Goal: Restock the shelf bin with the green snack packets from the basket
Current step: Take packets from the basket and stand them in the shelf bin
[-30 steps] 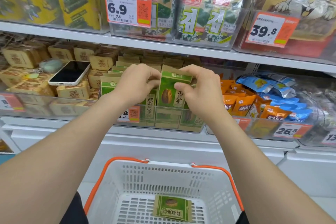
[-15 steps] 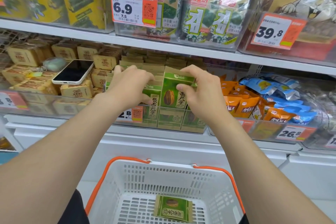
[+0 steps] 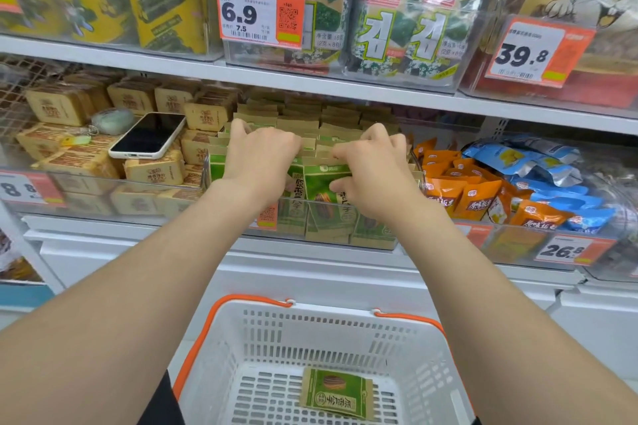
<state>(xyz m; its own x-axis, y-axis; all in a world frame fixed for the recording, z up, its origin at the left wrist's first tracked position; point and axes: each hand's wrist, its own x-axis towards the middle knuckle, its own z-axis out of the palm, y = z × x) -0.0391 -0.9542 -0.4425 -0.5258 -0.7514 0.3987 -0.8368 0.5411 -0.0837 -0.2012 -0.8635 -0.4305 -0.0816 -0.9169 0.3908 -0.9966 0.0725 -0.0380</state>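
In the well-filled shelf bin (image 3: 379, 245), left hand (image 3: 259, 162) and right hand (image 3: 374, 176) grip green snack packets (image 3: 321, 188); one last packet (image 3: 336, 397) lies in the basket (image 3: 310, 331).

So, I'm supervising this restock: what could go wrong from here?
The black-screened, white-cased phone lies tilted on tan packets near the left hand; a nudge might slide it off.
That hand and the right hand curl over tightly packed green snack packets in the clear plastic shelf bin; forcing could crumple them.
One last green packet lies in the white plastic basket and might be forgotten.
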